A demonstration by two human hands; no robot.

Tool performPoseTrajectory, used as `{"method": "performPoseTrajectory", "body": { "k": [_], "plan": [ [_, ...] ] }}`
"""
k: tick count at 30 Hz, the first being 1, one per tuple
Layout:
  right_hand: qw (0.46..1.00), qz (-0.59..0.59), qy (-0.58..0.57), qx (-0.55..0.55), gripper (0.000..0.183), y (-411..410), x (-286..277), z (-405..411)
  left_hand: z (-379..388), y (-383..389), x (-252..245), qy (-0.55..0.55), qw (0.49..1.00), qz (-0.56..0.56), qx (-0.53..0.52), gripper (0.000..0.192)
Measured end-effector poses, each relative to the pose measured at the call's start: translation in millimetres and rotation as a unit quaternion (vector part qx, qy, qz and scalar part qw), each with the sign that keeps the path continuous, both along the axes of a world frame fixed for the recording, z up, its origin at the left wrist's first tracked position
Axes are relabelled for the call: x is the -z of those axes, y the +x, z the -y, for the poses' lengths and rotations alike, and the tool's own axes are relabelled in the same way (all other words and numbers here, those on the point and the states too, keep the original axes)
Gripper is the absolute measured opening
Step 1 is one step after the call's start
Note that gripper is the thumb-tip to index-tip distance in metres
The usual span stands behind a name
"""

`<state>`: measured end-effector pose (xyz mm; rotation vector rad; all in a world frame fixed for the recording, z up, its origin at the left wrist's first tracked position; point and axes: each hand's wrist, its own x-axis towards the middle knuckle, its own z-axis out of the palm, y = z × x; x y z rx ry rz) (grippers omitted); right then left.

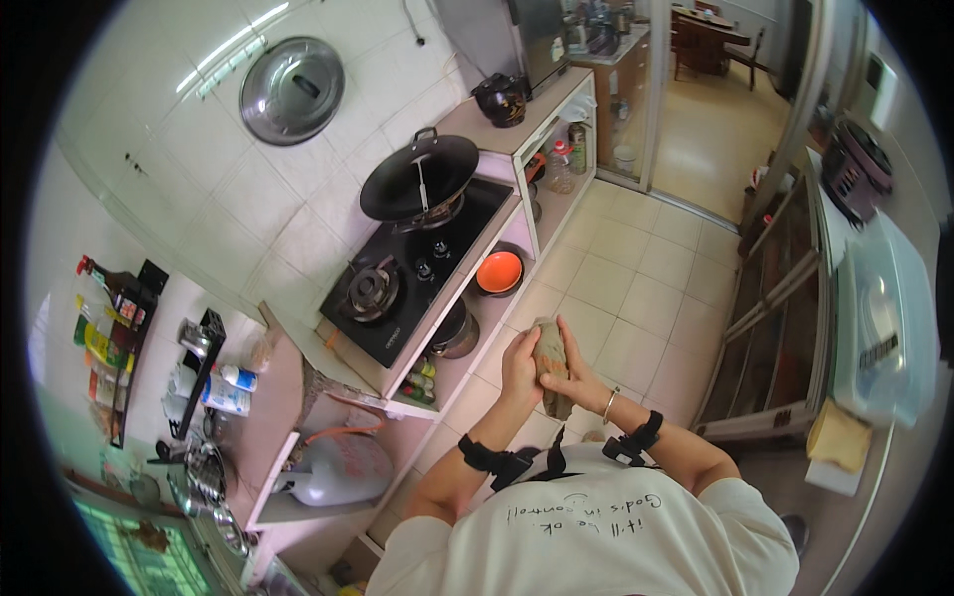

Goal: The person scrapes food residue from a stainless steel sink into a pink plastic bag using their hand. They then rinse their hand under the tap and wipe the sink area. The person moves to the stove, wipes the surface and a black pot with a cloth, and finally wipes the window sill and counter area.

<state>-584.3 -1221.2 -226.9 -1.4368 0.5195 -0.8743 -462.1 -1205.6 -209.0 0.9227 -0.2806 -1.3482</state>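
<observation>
Between my two hands is a bunched grey-green cloth with an orange patch, held in front of my chest above the tiled floor. My left hand presses its left side, with the fingers along the edge. My right hand grips the other side, its thumb lying across the front. The lower end of the cloth hangs below both hands. Ahead and to the left, a black wok rests tilted on the far burner of a black gas stove. The near burner is bare.
A counter with bottle racks stands left, a gas cylinder beneath it. Under the stove are a pot and an orange bowl. At right, a cabinet carries a plastic box and a cooker.
</observation>
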Motion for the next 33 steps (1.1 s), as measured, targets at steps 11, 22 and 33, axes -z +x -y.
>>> {"method": "performPoseTrajectory", "body": {
  "k": [11, 22, 33],
  "plan": [
    [0.998, -0.020, 0.040, 0.039, 0.084, 47.4, 9.8, 180.1, 184.4, 64.2, 26.5, -0.004, 0.999, 0.033, 0.034, 0.027],
    [0.983, -0.120, 0.111, 0.084, 0.056, 147.7, 18.9, 408.8, 286.5, 248.3, 16.4, 0.064, 0.961, 0.264, 0.054, 0.035],
    [0.970, -0.174, -0.120, 0.121, 0.059, 317.2, 0.3, 647.0, 279.3, 327.6, 26.4, 0.193, 0.932, 0.245, -0.184, 0.024]
  ]
}}
